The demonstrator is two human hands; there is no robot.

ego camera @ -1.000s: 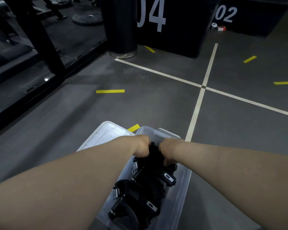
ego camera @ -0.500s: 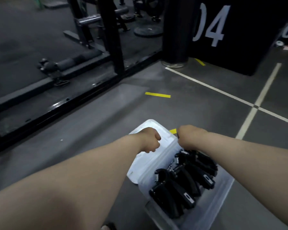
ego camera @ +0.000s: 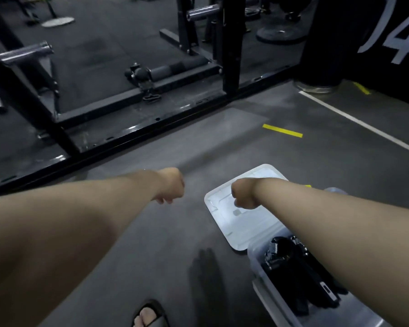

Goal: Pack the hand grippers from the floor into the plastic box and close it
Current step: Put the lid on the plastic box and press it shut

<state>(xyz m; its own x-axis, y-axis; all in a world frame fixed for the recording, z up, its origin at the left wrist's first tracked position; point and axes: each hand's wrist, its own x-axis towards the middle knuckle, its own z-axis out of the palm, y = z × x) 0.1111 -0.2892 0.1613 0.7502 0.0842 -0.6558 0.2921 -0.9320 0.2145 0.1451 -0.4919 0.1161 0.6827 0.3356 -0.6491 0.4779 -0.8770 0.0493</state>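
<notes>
One forearm [ego camera: 340,234] overlies the plastic box [ego camera: 276,306], perhaps touching.

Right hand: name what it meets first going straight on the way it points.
Probably the left hand: the right hand, above the lid, points leftward at it. Depth is unclear, so it might miss.

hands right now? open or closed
Left hand: closed, fingers curled, holding nothing.
Right hand: fingers curled over the lid; grip cannot be told.
</notes>
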